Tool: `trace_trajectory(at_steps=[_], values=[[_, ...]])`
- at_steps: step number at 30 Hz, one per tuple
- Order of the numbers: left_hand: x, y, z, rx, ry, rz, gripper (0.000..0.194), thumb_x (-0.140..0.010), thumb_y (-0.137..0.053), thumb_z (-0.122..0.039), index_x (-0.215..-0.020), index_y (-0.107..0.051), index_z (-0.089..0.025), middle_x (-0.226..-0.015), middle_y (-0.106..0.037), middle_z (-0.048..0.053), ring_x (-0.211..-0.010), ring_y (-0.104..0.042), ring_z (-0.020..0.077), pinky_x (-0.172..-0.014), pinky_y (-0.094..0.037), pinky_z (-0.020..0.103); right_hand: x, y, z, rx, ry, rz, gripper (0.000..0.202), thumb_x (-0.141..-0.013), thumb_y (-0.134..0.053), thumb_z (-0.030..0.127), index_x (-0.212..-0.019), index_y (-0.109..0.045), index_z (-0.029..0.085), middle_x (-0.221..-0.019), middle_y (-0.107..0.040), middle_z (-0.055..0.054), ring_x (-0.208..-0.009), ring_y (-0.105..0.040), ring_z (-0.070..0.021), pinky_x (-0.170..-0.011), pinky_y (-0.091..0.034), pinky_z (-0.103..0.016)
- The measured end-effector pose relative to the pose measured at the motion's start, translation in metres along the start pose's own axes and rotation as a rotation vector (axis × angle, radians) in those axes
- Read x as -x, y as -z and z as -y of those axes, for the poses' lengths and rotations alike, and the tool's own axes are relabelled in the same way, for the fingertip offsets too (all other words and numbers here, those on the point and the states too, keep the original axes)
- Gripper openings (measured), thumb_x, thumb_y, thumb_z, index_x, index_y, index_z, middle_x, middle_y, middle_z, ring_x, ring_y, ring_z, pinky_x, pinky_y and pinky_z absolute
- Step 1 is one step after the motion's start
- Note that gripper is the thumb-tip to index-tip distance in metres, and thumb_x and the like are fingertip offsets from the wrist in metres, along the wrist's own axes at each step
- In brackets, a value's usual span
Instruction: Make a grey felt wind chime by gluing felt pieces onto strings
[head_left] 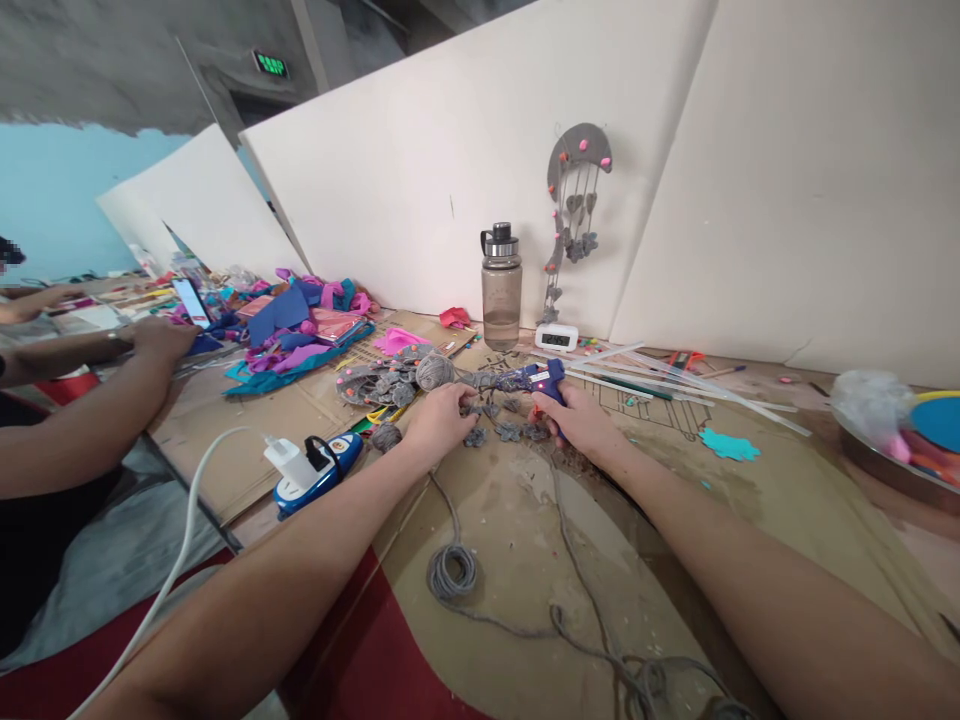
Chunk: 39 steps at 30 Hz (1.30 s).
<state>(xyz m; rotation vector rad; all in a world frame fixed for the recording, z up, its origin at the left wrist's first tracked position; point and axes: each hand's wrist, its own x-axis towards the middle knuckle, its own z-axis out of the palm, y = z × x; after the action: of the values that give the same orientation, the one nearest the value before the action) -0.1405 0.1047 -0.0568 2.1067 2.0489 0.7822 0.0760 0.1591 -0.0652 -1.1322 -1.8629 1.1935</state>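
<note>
My right hand (581, 415) is wrapped round the handle of a blue glue gun (544, 377), whose nozzle points left. Beside it, my left hand (448, 418) is closed in a pinch; what sits between its fingertips is too small to make out. Small grey felt flowers (510, 431) lie on the cardboard between the two hands. Just behind my left hand rests a ball of grey yarn (436, 370), next to a pile of grey felt pieces (375, 384). Grey cord (452, 571) runs in loops across the board in front of me.
A water bottle (501, 300) and a small digital clock (556, 338) stand at the back. White glue sticks (690, 385) lie right. A power strip (319, 475) is left, near a co-worker's arm (97, 420). A grey moon-shaped hanging (579, 160) is pinned on the white panel.
</note>
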Motion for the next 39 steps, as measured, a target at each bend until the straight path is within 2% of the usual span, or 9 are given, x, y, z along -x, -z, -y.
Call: trace_trajectory(at_steps=[5,11,14,18,26,32,36,39], values=[[0.0,0.001,0.003,0.033,0.024,0.014,0.034,-0.073,-0.065,-0.02,-0.107,-0.065,-0.017,-0.097,-0.069,0.005,-0.089,-0.064,0.0179,-0.081,-0.05,0.027,0.0,0.0,-0.001,0.009,-0.013,0.001,0.02,-0.089,-0.05,0.04,-0.087,-0.051,0.02,-0.075,-0.068,-0.002,-0.041,-0.045,-0.0067,-0.036,-0.039,-0.018],[0.007,0.008,0.0,-0.044,0.032,-0.045,0.032,-0.074,-0.068,-0.032,-0.102,-0.066,-0.017,-0.105,-0.065,0.007,-0.085,-0.062,0.0177,-0.08,-0.049,0.029,0.001,0.0,0.001,0.022,-0.014,0.016,0.018,-0.089,-0.049,0.038,-0.088,-0.052,0.02,-0.076,-0.068,-0.002,-0.039,-0.043,-0.0061,-0.035,-0.039,-0.019],[0.013,0.014,-0.005,-0.11,0.074,-0.005,0.021,-0.077,-0.065,-0.036,-0.085,-0.066,-0.016,-0.091,-0.067,0.007,-0.08,-0.062,0.0188,-0.073,-0.047,0.029,0.001,0.0,0.0,0.021,-0.01,0.016,0.018,-0.089,-0.05,0.038,-0.09,-0.052,0.02,-0.078,-0.068,-0.002,-0.04,-0.044,-0.0063,-0.035,-0.038,-0.019],[0.017,0.017,-0.01,-0.143,0.137,0.09,0.02,-0.079,-0.061,-0.037,-0.072,-0.065,-0.018,-0.076,-0.069,0.004,-0.07,-0.062,0.018,-0.062,-0.042,0.028,0.0,-0.001,-0.002,0.026,-0.012,0.02,0.018,-0.089,-0.05,0.038,-0.093,-0.051,0.021,-0.079,-0.069,-0.002,-0.041,-0.045,-0.0071,-0.035,-0.038,-0.019],[0.018,0.013,-0.01,-0.129,0.136,0.088,0.017,-0.078,-0.062,-0.034,-0.073,-0.066,-0.019,-0.077,-0.071,0.003,-0.068,-0.062,0.0168,-0.058,-0.04,0.026,0.004,-0.004,0.004,0.073,0.016,0.04,0.019,-0.088,-0.049,0.038,-0.097,-0.052,0.021,-0.079,-0.068,-0.002,-0.044,-0.046,-0.0082,-0.036,-0.038,-0.019],[0.019,0.01,-0.007,-0.109,0.137,0.078,0.016,-0.079,-0.061,-0.034,-0.076,-0.065,-0.02,-0.075,-0.07,0.003,-0.067,-0.062,0.0162,-0.057,-0.04,0.025,0.007,-0.006,0.012,0.135,0.015,0.046,0.017,-0.088,-0.049,0.036,-0.088,-0.054,0.02,-0.074,-0.067,-0.002,-0.046,-0.046,-0.0087,-0.04,-0.036,-0.02],[0.021,0.006,-0.004,-0.09,0.1,0.011,0.016,-0.077,-0.064,-0.032,-0.085,-0.065,-0.019,-0.077,-0.07,0.002,-0.072,-0.063,0.0178,-0.062,-0.044,0.026,0.006,-0.006,0.013,0.206,0.07,0.042,0.019,-0.089,-0.049,0.035,-0.081,-0.056,0.019,-0.072,-0.067,-0.002,-0.049,-0.048,-0.0092,-0.045,-0.036,-0.021],[0.021,0.005,-0.003,-0.11,0.052,0.005,0.016,-0.077,-0.063,-0.03,-0.089,-0.066,-0.02,-0.084,-0.07,0.003,-0.079,-0.063,0.0185,-0.07,-0.046,0.028,0.006,-0.006,0.013,0.24,0.09,0.039,0.022,-0.089,-0.048,0.036,-0.076,-0.056,0.019,-0.068,-0.064,-0.001,-0.05,-0.049,-0.01,-0.048,-0.036,-0.022]])
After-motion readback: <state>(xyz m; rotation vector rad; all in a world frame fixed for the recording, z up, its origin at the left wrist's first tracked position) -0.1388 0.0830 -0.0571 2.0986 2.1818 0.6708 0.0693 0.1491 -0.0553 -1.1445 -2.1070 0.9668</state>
